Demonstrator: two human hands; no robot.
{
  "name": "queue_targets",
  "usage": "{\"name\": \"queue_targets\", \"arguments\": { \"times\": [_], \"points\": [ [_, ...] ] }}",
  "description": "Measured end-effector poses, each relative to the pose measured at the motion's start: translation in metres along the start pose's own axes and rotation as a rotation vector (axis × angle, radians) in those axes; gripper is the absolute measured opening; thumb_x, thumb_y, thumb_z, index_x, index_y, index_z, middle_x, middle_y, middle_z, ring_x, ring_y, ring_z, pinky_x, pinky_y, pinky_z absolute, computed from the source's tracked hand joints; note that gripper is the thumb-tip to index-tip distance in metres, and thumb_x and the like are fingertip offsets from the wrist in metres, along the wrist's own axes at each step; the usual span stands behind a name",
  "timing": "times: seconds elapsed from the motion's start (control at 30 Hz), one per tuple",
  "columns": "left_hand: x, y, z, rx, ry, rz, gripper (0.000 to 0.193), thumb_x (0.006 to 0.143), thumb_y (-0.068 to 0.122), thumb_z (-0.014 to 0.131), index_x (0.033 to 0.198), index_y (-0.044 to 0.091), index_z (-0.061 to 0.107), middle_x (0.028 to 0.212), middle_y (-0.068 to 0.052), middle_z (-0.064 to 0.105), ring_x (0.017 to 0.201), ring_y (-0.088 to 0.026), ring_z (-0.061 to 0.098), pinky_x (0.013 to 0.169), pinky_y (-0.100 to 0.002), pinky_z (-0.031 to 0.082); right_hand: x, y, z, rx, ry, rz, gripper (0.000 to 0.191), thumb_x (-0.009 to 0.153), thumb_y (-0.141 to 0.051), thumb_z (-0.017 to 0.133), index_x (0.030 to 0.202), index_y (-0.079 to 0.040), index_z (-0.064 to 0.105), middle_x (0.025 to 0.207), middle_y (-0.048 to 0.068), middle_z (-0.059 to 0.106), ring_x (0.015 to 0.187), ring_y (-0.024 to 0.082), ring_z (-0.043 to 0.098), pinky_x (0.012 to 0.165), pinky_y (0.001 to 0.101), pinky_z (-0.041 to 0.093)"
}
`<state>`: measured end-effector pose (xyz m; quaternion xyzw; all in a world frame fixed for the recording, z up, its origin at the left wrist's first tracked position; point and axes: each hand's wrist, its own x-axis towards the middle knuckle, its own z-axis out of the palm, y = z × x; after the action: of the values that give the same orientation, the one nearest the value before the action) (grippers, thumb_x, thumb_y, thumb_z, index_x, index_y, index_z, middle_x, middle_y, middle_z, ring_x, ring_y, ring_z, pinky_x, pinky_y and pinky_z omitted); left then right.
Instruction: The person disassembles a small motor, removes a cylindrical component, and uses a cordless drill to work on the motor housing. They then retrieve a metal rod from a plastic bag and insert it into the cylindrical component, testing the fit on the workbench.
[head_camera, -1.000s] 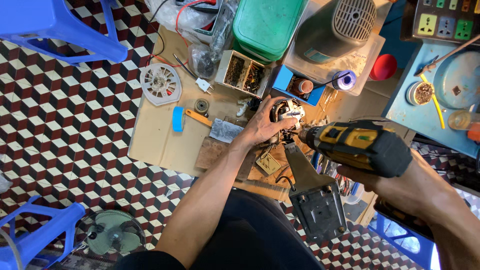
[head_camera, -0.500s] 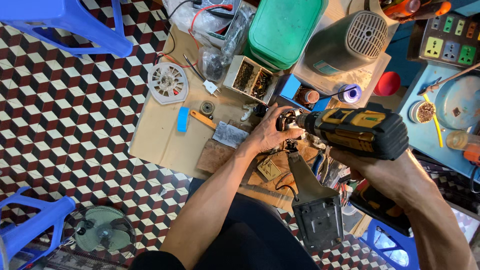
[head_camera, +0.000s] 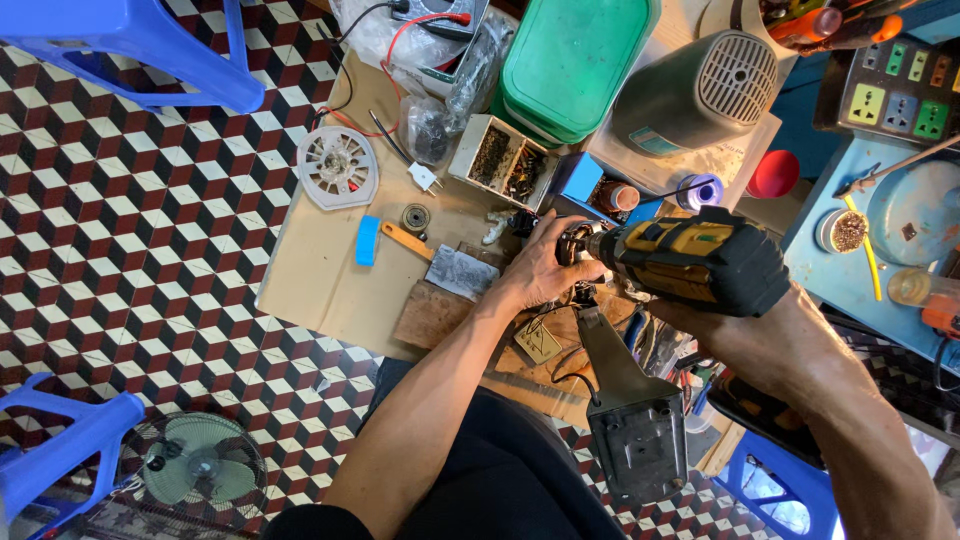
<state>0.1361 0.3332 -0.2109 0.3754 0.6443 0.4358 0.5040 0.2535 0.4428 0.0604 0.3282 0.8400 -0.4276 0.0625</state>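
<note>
My right hand (head_camera: 745, 335) grips a yellow and black cordless drill (head_camera: 690, 262), its nose pointing left. My left hand (head_camera: 545, 265) is wrapped around the drill's chuck (head_camera: 572, 243), fingers closed on it. Below the drill lies a grey metal bracket with a boxy base (head_camera: 630, 420). Under my hands are a wooden board (head_camera: 435, 315), a small circuit board (head_camera: 538, 342) and thin black wires. What sits under the chuck is hidden by my left hand.
A sheet of cardboard (head_camera: 320, 285) covers the tiled floor, with a white fan grille (head_camera: 337, 167), a blue strip (head_camera: 367, 240), a parts box (head_camera: 505, 160), a green tub (head_camera: 575, 60) and a grey motor (head_camera: 695, 95). Blue stools (head_camera: 130, 35) and a small fan (head_camera: 200, 470) stand around.
The view has shifted a little. The drill has moved left and up toward my left hand, which stays closed around the chuck.
</note>
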Motion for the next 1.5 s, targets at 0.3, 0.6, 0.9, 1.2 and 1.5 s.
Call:
{"name": "queue_targets", "arguments": {
  "times": [0.3, 0.6, 0.9, 1.2, 1.5],
  "points": [
    [0.003, -0.006, 0.004, 0.021, 0.008, 0.012, 0.098, 0.071, 0.065, 0.078, 0.15, 0.016, 0.048, 0.161, -0.02, 0.041, 0.158, -0.037, 0.02, 0.124, -0.05, 0.028, -0.007, -0.006, 0.008, -0.079, -0.002, 0.316, 0.04, 0.08, -0.022, 0.076, 0.119, -0.012, 0.074, 0.103, 0.006, 0.08, 0.09, 0.018, 0.076, 0.078, 0.0377, 0.06],
    [0.005, -0.011, 0.008, 0.047, 0.017, 0.023, 0.094, 0.072, 0.055, 0.082, 0.151, 0.02, 0.046, 0.162, -0.018, 0.041, 0.158, -0.036, 0.02, 0.124, -0.052, 0.028, -0.017, -0.006, 0.014, -0.176, -0.083, 0.641, 0.041, 0.086, -0.039, 0.079, 0.119, -0.015, 0.073, 0.1, 0.008, 0.076, 0.087, 0.022, 0.077, 0.081, 0.0408, 0.06],
    [0.001, -0.004, 0.009, -0.014, 0.058, 0.005, 0.093, 0.069, 0.063, 0.083, 0.146, 0.02, 0.053, 0.16, -0.019, 0.043, 0.158, -0.036, 0.022, 0.121, -0.052, 0.031, 0.01, 0.017, -0.011, 0.098, -0.073, 0.707, 0.03, 0.089, -0.017, 0.078, 0.115, -0.003, 0.072, 0.073, 0.021, 0.065, 0.058, 0.026, 0.056, 0.052, 0.0414, 0.047],
    [-0.001, 0.0, 0.005, 0.009, 0.074, 0.071, 0.092, 0.071, 0.06, 0.086, 0.145, 0.018, 0.053, 0.158, -0.016, 0.046, 0.156, -0.038, 0.026, 0.122, -0.052, 0.033, 0.002, 0.01, -0.009, -0.241, -0.115, 0.26, 0.041, 0.08, -0.024, 0.082, 0.118, -0.014, 0.071, 0.09, 0.008, 0.078, 0.073, 0.021, 0.072, 0.069, 0.0389, 0.058],
    [0.005, -0.017, 0.02, 0.009, 0.152, 0.255, 0.076, 0.076, 0.052, 0.089, 0.141, 0.022, 0.063, 0.159, -0.011, 0.055, 0.161, -0.036, 0.026, 0.131, -0.053, 0.028, 0.007, 0.032, -0.034, -0.59, -0.306, 0.314, 0.086, 0.069, -0.027, 0.087, 0.145, -0.045, 0.051, 0.118, -0.001, 0.079, 0.098, 0.019, 0.08, 0.097, 0.0389, 0.061]
  ]
}}
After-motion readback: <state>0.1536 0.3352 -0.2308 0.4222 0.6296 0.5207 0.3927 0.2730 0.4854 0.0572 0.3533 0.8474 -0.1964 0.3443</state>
